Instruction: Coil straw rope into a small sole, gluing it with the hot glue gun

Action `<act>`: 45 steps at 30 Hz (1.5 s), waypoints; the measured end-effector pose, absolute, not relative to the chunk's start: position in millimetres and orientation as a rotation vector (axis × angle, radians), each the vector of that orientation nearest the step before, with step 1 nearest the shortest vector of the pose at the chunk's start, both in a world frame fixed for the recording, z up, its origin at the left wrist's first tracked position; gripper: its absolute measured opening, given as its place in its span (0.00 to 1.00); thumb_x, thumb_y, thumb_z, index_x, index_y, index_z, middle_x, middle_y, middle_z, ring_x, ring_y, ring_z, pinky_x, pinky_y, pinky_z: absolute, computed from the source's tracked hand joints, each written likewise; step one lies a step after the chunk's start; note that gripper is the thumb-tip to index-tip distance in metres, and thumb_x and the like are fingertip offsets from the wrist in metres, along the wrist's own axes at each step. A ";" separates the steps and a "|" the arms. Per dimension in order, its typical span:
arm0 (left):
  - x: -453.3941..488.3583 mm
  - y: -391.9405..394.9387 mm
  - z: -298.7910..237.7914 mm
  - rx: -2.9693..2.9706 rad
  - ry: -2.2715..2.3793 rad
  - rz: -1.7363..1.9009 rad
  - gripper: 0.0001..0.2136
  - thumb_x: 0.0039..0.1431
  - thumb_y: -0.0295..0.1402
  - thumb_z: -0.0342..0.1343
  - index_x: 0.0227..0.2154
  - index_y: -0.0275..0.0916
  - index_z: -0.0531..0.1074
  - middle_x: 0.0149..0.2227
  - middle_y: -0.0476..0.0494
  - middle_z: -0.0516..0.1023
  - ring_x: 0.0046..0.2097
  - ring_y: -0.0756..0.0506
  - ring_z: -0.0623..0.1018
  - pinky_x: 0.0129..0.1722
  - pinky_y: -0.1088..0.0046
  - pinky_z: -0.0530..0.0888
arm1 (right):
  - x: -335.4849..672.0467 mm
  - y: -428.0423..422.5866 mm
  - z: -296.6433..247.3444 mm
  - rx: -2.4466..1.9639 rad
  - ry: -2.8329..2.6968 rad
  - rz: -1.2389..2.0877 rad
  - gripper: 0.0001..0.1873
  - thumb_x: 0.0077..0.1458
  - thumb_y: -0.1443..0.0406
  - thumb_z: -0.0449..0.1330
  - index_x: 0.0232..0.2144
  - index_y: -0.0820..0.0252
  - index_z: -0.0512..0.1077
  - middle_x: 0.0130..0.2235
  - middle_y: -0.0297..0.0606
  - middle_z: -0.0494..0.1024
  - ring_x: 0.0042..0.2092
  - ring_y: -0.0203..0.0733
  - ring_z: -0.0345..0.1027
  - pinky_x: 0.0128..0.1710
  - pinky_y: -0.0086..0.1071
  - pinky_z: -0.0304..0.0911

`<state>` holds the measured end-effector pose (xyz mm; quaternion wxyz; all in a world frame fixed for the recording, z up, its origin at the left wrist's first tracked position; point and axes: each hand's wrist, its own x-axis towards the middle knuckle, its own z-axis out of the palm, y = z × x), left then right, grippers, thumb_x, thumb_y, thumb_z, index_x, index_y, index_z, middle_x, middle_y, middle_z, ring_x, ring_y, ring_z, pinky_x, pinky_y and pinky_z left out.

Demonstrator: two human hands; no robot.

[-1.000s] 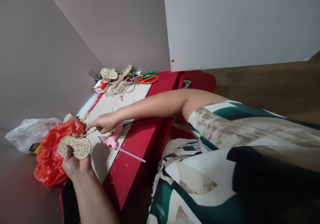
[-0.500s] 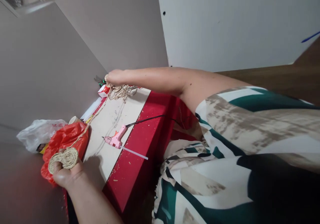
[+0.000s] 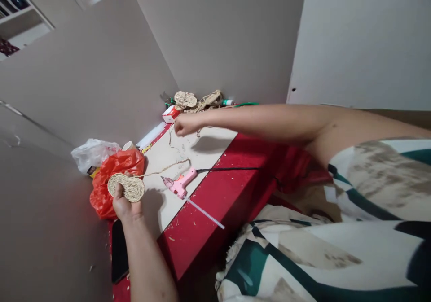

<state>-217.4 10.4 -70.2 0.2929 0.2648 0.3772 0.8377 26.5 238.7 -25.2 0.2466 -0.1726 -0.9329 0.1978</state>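
My left hand [image 3: 124,205] grips a flat figure-eight piece of coiled straw cord [image 3: 131,188], shaped like a small sole, with the thumb on its face. A twisted straw cord [image 3: 164,167] runs slack from this piece across the table. My right hand [image 3: 186,124] is closed in a fist above the table's far part, with a thin strand of cord hanging beside its fingers. On the table between the hands lies a pink glue gun [image 3: 182,184], a clear glue stick [image 3: 205,213] poking from its back.
An orange plastic bag [image 3: 117,167] and a white bag [image 3: 90,153] lie beyond my left hand. Straw soles [image 3: 185,100] and a red-and-white box [image 3: 170,114] sit by the wall. A black phone [image 3: 119,250] rests at the table's left edge. The glue gun's cable [image 3: 229,169] crosses the red tabletop.
My right hand has moved away from the straw bundle by the wall, back over the table. The cord, earlier stretched between both hands, now lies slack. The view has turned.
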 end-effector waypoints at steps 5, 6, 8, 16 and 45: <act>-184.6 2.4 -46.5 0.549 1.024 2.088 0.10 0.57 0.31 0.52 0.38 0.35 0.75 0.36 0.38 0.80 0.39 0.46 0.79 0.45 0.68 0.72 | -18.2 164.4 -19.7 -0.105 -2.557 0.844 0.08 0.51 0.71 0.58 0.32 0.67 0.77 0.30 0.36 0.78 0.29 0.31 0.65 0.34 0.27 0.57; -177.1 2.1 -43.7 0.526 1.037 2.062 0.10 0.56 0.31 0.52 0.38 0.34 0.75 0.37 0.37 0.80 0.38 0.45 0.79 0.45 0.68 0.73 | -24.2 157.8 -19.8 -0.043 -2.521 0.915 0.09 0.52 0.69 0.58 0.33 0.67 0.77 0.31 0.37 0.78 0.31 0.31 0.66 0.35 0.26 0.57; -162.0 3.1 -41.6 0.480 1.072 2.028 0.10 0.56 0.30 0.53 0.37 0.33 0.76 0.36 0.36 0.80 0.37 0.44 0.80 0.44 0.66 0.73 | -33.4 153.0 -23.2 0.039 -2.426 1.067 0.12 0.55 0.65 0.56 0.34 0.67 0.77 0.33 0.39 0.78 0.32 0.32 0.67 0.35 0.26 0.59; -126.3 8.1 -48.9 0.359 1.181 2.071 0.10 0.51 0.30 0.59 0.38 0.35 0.76 0.34 0.40 0.81 0.38 0.40 0.80 0.43 0.60 0.75 | -38.1 164.4 -47.0 0.151 -2.138 1.652 0.17 0.52 0.57 0.60 0.33 0.69 0.76 0.34 0.42 0.79 0.34 0.33 0.70 0.39 0.28 0.63; -114.5 9.0 -54.2 0.304 1.434 2.010 0.15 0.42 0.32 0.65 0.36 0.38 0.76 0.36 0.43 0.80 0.42 0.39 0.79 0.43 0.62 0.75 | -16.9 154.0 -54.4 -0.010 -2.276 1.019 0.08 0.54 0.66 0.56 0.32 0.65 0.74 0.31 0.38 0.78 0.31 0.32 0.68 0.34 0.26 0.59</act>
